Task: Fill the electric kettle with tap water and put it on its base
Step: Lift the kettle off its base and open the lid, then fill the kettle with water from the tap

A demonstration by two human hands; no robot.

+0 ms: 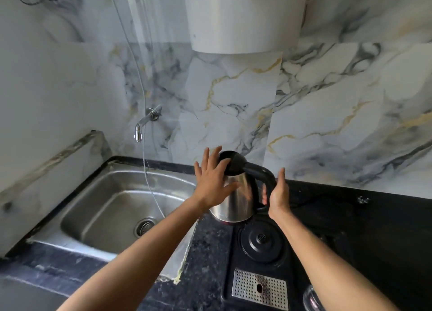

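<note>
The steel electric kettle (238, 200) with a black lid and black handle is tilted slightly, its bottom just beyond the far left edge of its round black base (261, 240). My right hand (278, 196) is wrapped around the handle. My left hand (212, 179) lies flat on the kettle's left side and lid with the fingers spread. The lid is down. The chrome tap (147, 121) sticks out of the marble wall above the steel sink (98, 193) to the left; no water is running.
The base sits in a black tray with a perforated metal drip grid (259, 287) near me. A white water purifier (245, 18) hangs on the wall above. A thin clear tube (149, 189) drops into the sink. A glass (311, 296) stands at the bottom right.
</note>
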